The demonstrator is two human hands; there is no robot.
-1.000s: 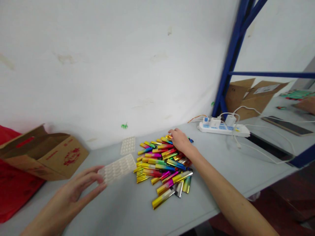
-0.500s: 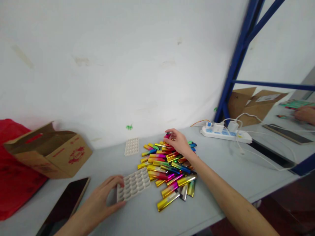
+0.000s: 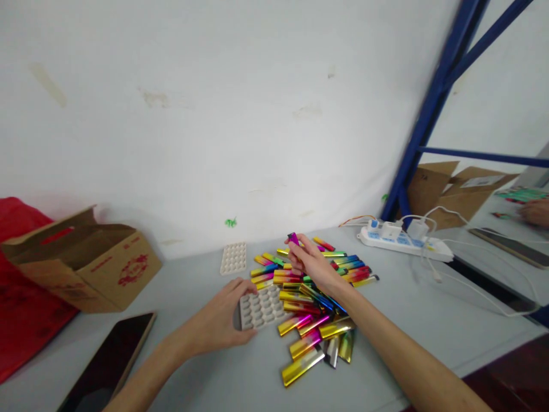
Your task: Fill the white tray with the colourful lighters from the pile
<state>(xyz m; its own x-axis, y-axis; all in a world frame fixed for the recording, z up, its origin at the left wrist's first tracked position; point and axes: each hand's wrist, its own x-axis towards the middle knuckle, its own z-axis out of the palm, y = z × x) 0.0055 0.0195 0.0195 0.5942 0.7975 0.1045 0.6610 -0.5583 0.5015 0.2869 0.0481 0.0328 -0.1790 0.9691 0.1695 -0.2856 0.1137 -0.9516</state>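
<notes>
My left hand grips the left edge of a white slotted tray, thumb at the near side and fingers at the far side. The tray lies flat on the table, with its right edge against a pile of shiny lighters in gold, pink, blue, green and red. Above the far part of this pile, my right hand is closed on a purple lighter whose dark end points up. Behind the held tray lies a second white tray, touched by neither hand.
At left stand an open cardboard box and a red bag, with a phone nearer me. A power strip with cables sits right of the pile, beside a blue metal frame. Another person's hand shows at far right.
My left hand has slid the tray right, against the pile. Some lighters now lie spread farther right. The purple lighter in my right hand shows more clearly. The camera view has shifted slightly.
</notes>
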